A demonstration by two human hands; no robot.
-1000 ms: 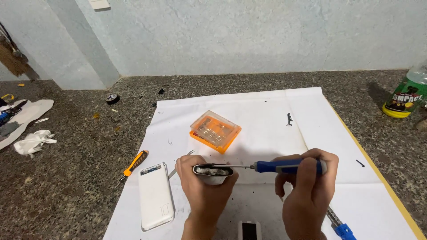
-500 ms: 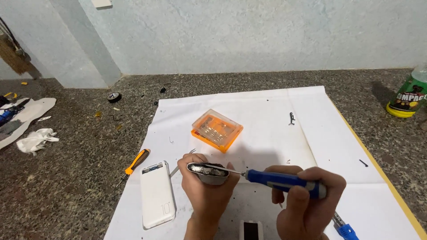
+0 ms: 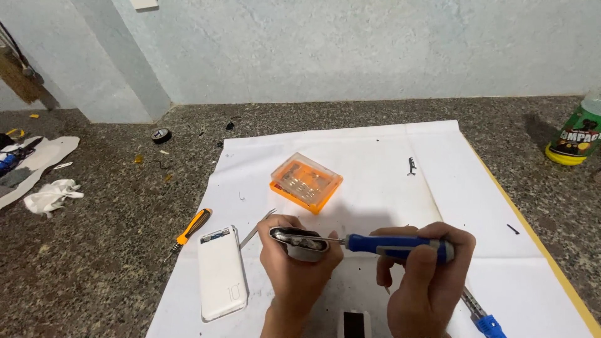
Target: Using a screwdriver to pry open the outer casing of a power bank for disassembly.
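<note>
- Head view, left hand (image 3: 299, 270): closed around a small grey metal-edged device shell (image 3: 300, 241), held edge-up just above the white paper sheet (image 3: 375, 156), thumb and fingers clamping its sides.
- Head view, right hand (image 3: 426, 275): closed on the blue-handled precision screwdriver (image 3: 394, 245), which lies nearly level, its thin tip meeting the right end of the shell.
- Handling note (a judgement): the driver works best kept in line with the screw, pressed lightly inward while the fingertips turn the handle; the left hand should hold the shell steady so the tip does not slip out.
- Orange clear-lidded plastic bit case (image 3: 306, 183): shut, on the sheet beyond both hands, well apart from them.
- White slab-shaped power bank (image 3: 221, 273): flat on the sheet, just left of the left hand.
- Orange-and-black-handled small screwdriver (image 3: 190, 229): on the speckled stone table (image 3: 113, 250), beside the sheet's left edge.
- Metal tweezers (image 3: 256, 229): between power bank and left hand.
- Second blue-handled tool (image 3: 482, 316): partly hidden under the right hand.
- Green bottle with yellow base (image 3: 573, 139): far right on the table.
- White crumpled rag (image 3: 51, 195): far left.
</note>
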